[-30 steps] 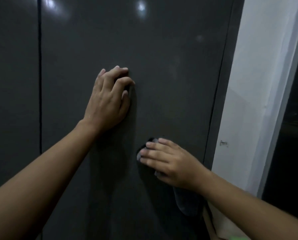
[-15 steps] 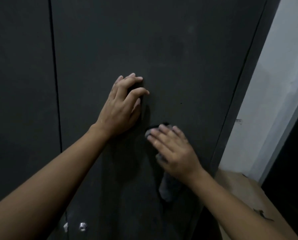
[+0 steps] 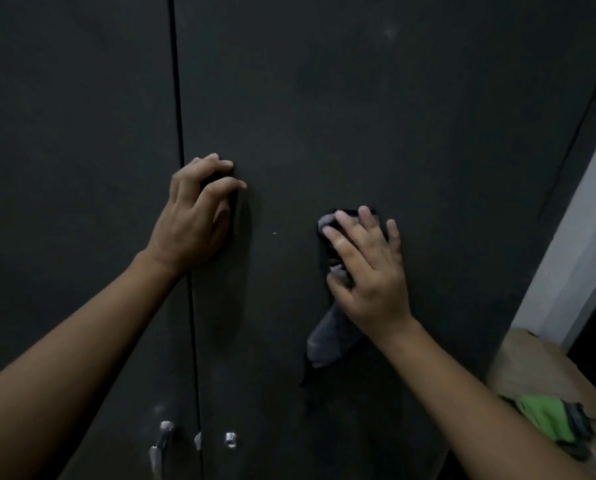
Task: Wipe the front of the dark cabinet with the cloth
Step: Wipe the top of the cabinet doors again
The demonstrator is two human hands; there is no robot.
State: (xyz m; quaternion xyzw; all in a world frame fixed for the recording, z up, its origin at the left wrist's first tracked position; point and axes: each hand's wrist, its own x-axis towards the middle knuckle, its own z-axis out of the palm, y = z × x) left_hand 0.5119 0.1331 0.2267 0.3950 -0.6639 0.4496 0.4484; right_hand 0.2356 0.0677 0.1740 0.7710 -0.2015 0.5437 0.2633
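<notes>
The dark cabinet (image 3: pixel 358 98) fills almost the whole frame: a flat, matt, near-black front with faint pale smudges in its upper part. A thin vertical seam (image 3: pixel 178 98) left of centre splits it into two doors.

The cloth (image 3: pixel 327 337) is grey and soft, with darker folds. It lies against the right-hand door just right of the frame's centre. Its upper part is bunched under the right hand (image 3: pixel 369 271), with a pale grey edge showing past the fingertips (image 3: pixel 341 216). A loose tail hangs below the wrist, limp and slightly twisted.

The right hand is spread wide, its fingers straight and fanned, pressing the cloth flat on the door. The thumb lies along the cloth's left edge.

The left hand (image 3: pixel 194 223) sits at centre left, just right of the seam. Its fingers are arched, tips and heel of the palm against the door, and it holds nothing.

Small metal handles (image 3: pixel 161 441) glint at lower left on either side of the seam. A pale wall strip (image 3: pixel 573 258) runs down the right edge. Below it, at lower right, a brown surface (image 3: pixel 531 362) carries a green and dark bundle (image 3: pixel 545 417), too blurred to identify.
</notes>
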